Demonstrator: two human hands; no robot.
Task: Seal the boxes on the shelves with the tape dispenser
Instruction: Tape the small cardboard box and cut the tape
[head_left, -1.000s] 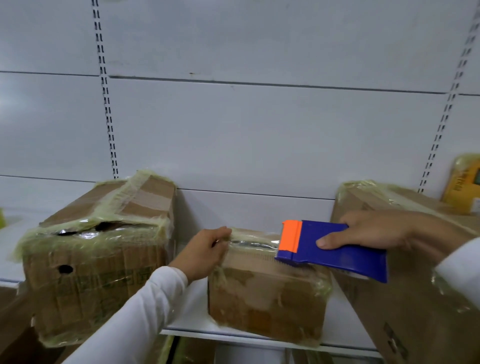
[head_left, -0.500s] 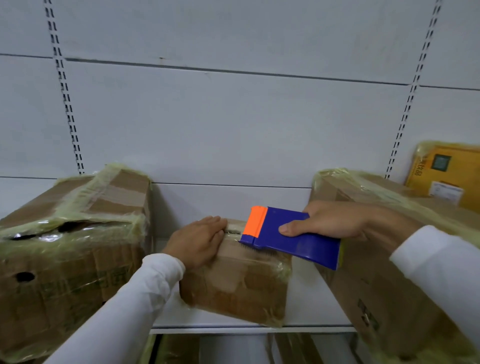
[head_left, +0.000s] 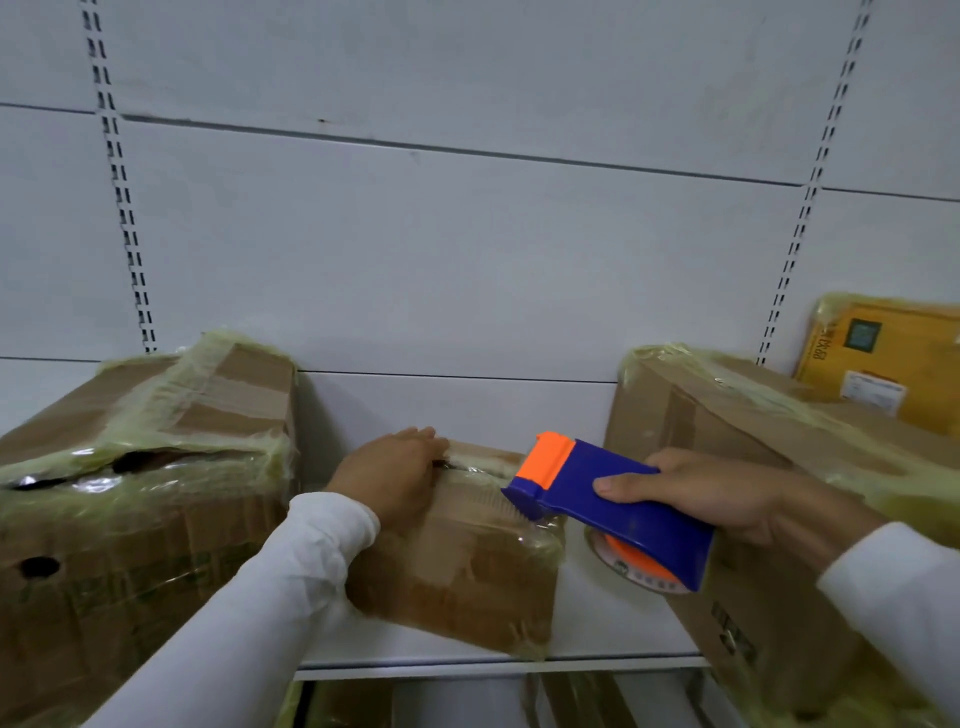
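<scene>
A small brown cardboard box (head_left: 467, 566) wrapped in clear tape sits in the middle of the white shelf (head_left: 613, 629). My left hand (head_left: 389, 473) rests flat on the box's top left corner, fingers straight toward the back. My right hand (head_left: 696, 491) grips a blue tape dispenser (head_left: 613, 509) with an orange front tab. Its toothed edge sits over the box's top right edge, and the orange tape roll shows underneath.
A large taped cardboard box (head_left: 130, 499) stands at the left, another large taped box (head_left: 779, 499) at the right behind my right arm. A yellow package (head_left: 893, 358) leans at the far right. The white back panel has slotted uprights. More boxes show below the shelf edge.
My left hand has gone from pinching the tape end at the box's corner to lying flat on the top. The dispenser has tilted and pulled rightward toward the box's right edge.
</scene>
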